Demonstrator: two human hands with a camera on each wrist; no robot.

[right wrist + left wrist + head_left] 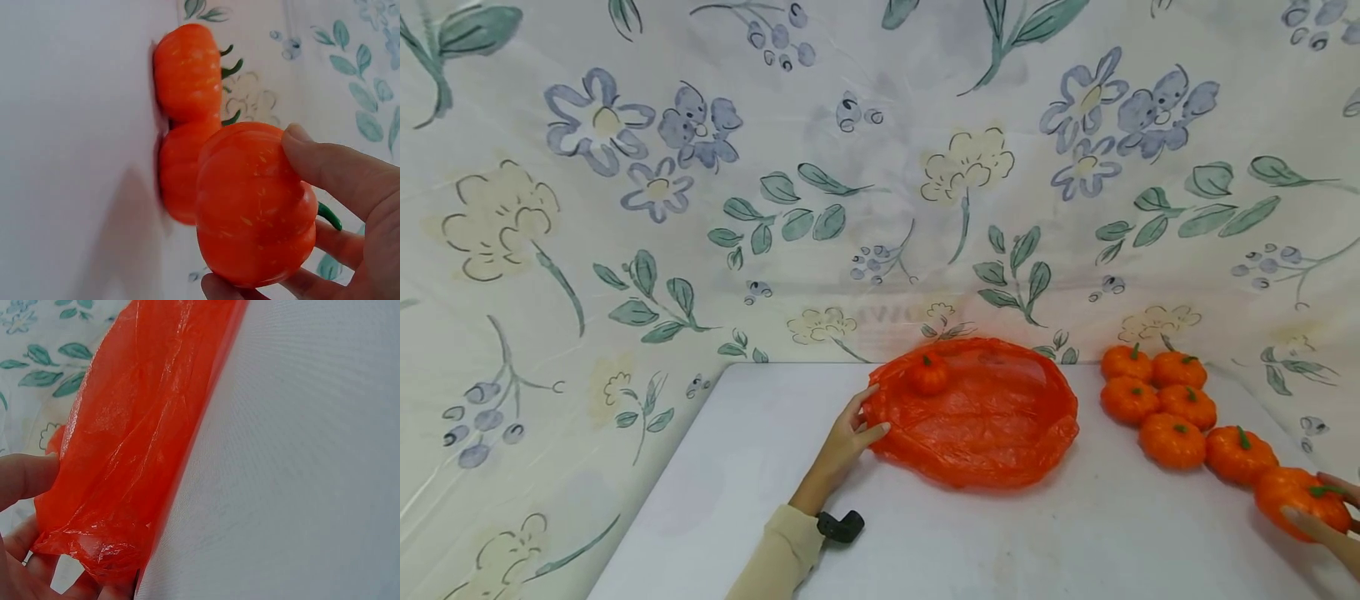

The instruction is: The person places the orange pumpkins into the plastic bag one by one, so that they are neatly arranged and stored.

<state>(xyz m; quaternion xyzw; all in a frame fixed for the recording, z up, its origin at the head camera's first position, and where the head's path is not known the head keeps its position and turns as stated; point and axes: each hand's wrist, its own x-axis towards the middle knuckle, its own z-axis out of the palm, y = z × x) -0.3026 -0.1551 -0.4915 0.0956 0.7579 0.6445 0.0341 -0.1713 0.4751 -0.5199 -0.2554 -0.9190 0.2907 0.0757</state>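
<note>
An open red plastic bag (pixel 977 450) lies spread on the table, its rim turned up, with one small orange toy pumpkin (pixel 929 374) inside at the left. My left hand (pixel 848 429) holds the bag's left edge; in the left wrist view the thumb (pixel 31 478) is at the rim and the fingers are partly behind the film. At the far right, my right hand (pixel 1332 542) grips a larger orange pumpkin (pixel 253 206) with a green stem. In the right wrist view that pumpkin is off the table, thumb on one side and fingers on the other.
Several more orange pumpkins (pixel 1172 440) stand in a cluster right of the bag, on the white table (pixel 760 433). A floral cloth (pixel 880 167) hangs behind and at the sides. A black device (pixel 841 527) sits on the left wrist.
</note>
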